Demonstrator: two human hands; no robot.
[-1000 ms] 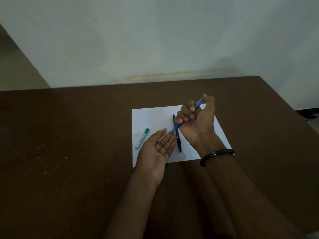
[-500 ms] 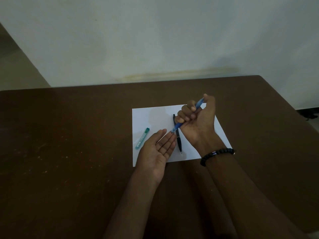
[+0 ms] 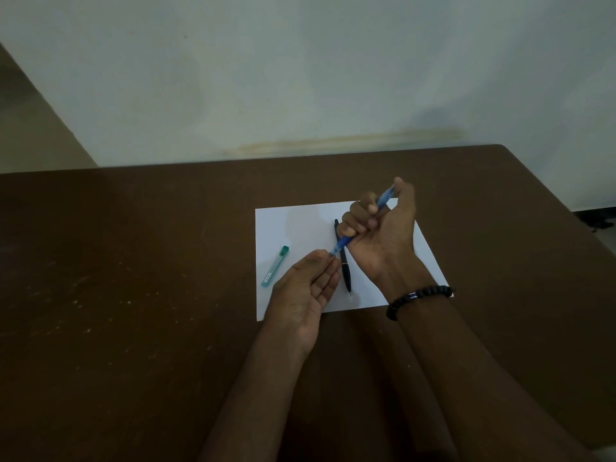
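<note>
Closed the left hand (image 3: pixel 305 288) since a second ago, from a flat palm to thumb and forefinger pinched on the tip of the blue pen (image 3: pixel 343 244). Kept the right hand (image 3: pixel 383 231) fisted round the pen's barrel, thumb up by its top end. Held the pen slanted above the white sheet (image 3: pixel 300 225), tip lower and toward the sheet's near edge, linking both hands. Left a black pen (image 3: pixel 346 271) lying on the sheet just beneath, and a green tube (image 3: pixel 275 271) across the sheet's left edge. Wore a beaded bracelet (image 3: pixel 420 295) on the right wrist. Had the sheet midway between the left and right edges of the table (image 3: pixel 133 278).
</note>
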